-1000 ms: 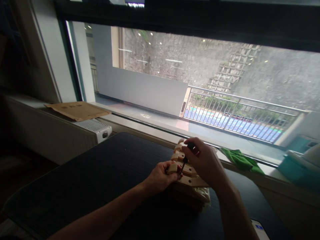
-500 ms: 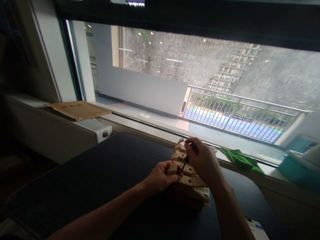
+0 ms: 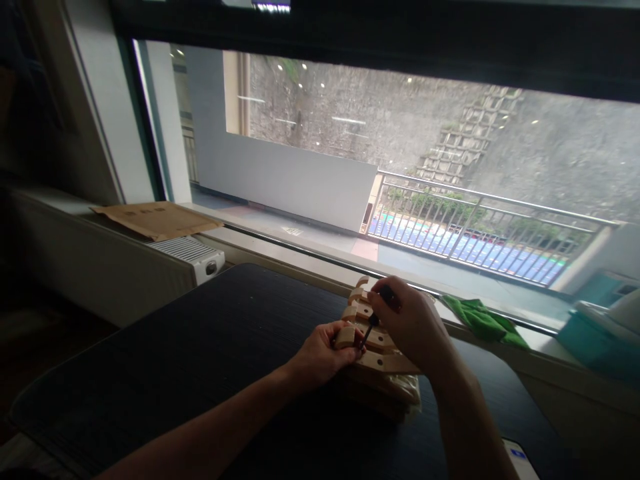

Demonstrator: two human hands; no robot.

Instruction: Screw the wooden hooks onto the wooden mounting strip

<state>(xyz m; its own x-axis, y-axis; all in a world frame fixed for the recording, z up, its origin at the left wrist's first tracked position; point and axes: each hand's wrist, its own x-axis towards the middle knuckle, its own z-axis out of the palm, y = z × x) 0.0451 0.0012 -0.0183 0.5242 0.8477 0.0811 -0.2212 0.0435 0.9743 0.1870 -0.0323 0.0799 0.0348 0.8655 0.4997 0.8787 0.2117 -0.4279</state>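
Note:
My right hand (image 3: 407, 317) is closed around the dark handle of a screwdriver (image 3: 371, 325). Its shaft slants down toward the near end of a light wooden rack (image 3: 367, 361) with several curved hooks and round holes. Gripping the nearest curved wooden hook (image 3: 345, 337) is my left hand (image 3: 323, 352), its fingertips close by the screwdriver's tip. What the tip touches is hidden by the fingers. The rack lies on top of a clear plastic-wrapped bundle (image 3: 406, 388) on the dark table.
The dark table (image 3: 175, 353) stands against a windowsill. On the sill lie a brown paper envelope (image 3: 157, 220) at left and a green cloth (image 3: 483, 321) at right, beside a teal container (image 3: 595, 337). A phone (image 3: 520, 460) lies at the table's near right.
My right hand has turned a little around the screwdriver handle, and its wrist and forearm have shifted slightly right. My left hand and the rack stay in place.

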